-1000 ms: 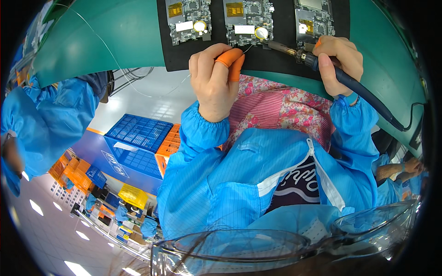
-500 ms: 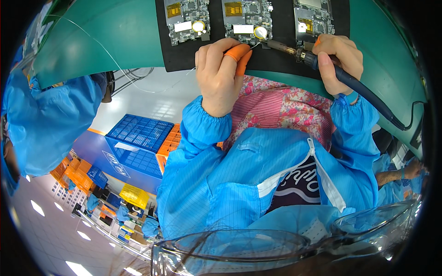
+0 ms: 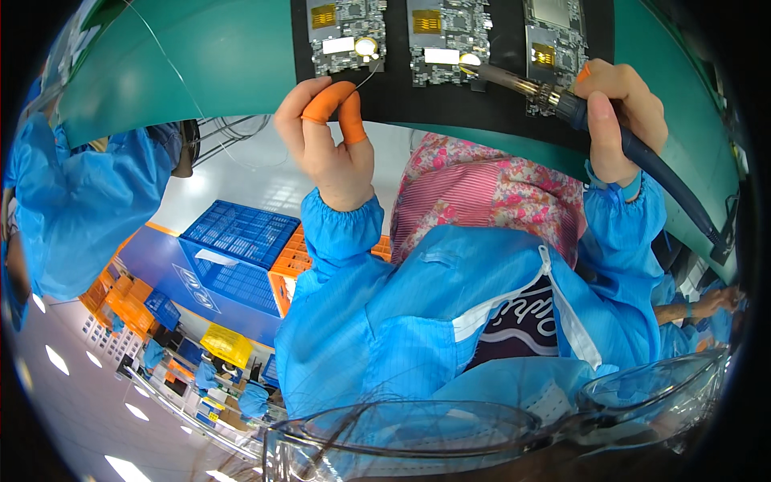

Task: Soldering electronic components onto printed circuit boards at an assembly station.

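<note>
Orange-capped fingers (image 3: 337, 108) pinch solder wire (image 3: 371, 74) just below left circuit board (image 3: 345, 32).

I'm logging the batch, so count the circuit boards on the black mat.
3. One circuit board is above the left hand, one is in the middle at the soldering iron tip, one is above the right hand. The frame edge may hide more.

Green bench (image 3: 201, 64) carries black mat (image 3: 418, 100) bearing circuit boards (image 3: 345, 32).
</note>
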`<state>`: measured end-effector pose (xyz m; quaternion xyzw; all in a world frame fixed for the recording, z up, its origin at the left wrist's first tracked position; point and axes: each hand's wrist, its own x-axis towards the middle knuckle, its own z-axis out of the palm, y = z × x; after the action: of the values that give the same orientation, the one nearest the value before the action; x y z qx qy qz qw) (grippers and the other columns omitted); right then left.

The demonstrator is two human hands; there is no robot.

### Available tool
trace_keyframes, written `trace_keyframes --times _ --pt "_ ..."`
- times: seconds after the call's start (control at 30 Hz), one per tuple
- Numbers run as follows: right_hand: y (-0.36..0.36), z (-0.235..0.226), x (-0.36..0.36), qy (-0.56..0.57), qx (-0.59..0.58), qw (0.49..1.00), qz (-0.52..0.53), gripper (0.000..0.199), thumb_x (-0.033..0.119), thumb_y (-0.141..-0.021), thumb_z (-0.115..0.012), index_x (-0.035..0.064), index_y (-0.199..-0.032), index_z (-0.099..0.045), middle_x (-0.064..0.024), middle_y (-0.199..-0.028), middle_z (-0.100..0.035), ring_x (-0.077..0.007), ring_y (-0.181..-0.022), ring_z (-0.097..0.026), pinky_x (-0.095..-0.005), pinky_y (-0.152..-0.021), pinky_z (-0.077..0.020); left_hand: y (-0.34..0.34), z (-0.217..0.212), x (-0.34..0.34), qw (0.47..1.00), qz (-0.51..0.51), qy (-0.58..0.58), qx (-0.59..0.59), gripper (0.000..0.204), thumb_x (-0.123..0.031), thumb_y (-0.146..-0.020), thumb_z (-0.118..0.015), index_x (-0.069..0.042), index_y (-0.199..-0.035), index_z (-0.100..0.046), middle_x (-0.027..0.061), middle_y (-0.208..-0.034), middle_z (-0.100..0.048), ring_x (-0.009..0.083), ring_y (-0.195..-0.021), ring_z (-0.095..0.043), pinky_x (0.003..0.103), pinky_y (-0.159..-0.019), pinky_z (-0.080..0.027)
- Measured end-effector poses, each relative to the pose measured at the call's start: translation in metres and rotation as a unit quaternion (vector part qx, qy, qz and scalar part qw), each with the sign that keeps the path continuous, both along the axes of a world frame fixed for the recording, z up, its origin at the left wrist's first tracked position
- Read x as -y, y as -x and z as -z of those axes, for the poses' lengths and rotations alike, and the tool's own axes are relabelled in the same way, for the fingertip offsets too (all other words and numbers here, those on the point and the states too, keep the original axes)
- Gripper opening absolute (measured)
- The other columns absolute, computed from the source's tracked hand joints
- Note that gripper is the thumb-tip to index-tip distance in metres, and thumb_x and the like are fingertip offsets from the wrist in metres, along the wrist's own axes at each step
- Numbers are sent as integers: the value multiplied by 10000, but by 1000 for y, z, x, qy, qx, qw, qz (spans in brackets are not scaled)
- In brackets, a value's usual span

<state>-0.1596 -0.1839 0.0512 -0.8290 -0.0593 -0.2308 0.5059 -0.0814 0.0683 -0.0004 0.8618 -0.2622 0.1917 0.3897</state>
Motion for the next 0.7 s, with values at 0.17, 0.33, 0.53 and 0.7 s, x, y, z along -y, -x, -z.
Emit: trace_keyframes --times 0.17,0.33,0.53,0.7 --pt "-24 -1 -20 8 -46 998 -29 80 52 -792 -509 -13 -749 -525 -61 -647 -516 -113 -550 -471 -230 -503 -359 -4 1 -9 997 -75 -10 3 184 49 -715 -665 1 -880 -601 61 -1027 -489 141 -800 -514 226 -617 -430" --pt "-42 9 -34 -15 -50 998 -41 99 55 -816 -491 -29 -770 -511 -75 -705 -518 -102 -601 -435 -229 -558 -355 -5 5 -13 999 -28 13 -38 186 60 -677 -689 -6 -839 -623 68 -954 -521 156 -785 -517 243 -628 -424" --pt "-50 15 -39 2 -78 995 -62 102 50 -819 -486 -29 -756 -502 -75 -694 -513 -110 -594 -440 -231 -534 -348 -8 7 -14 1000 -23 6 -5 201 47 -641 -717 -13 -817 -639 67 -918 -534 202 -823 -530 272 -682 -434" --pt "-57 20 -40 2 -8 998 -69 51 31 -771 -524 16 -722 -519 -36 -560 -498 -107 -462 -492 -225 -435 -364 -9 10 -11 999 -14 30 0 226 19 -627 -731 -29 -830 -644 65 -927 -560 217 -817 -505 287 -658 -419"
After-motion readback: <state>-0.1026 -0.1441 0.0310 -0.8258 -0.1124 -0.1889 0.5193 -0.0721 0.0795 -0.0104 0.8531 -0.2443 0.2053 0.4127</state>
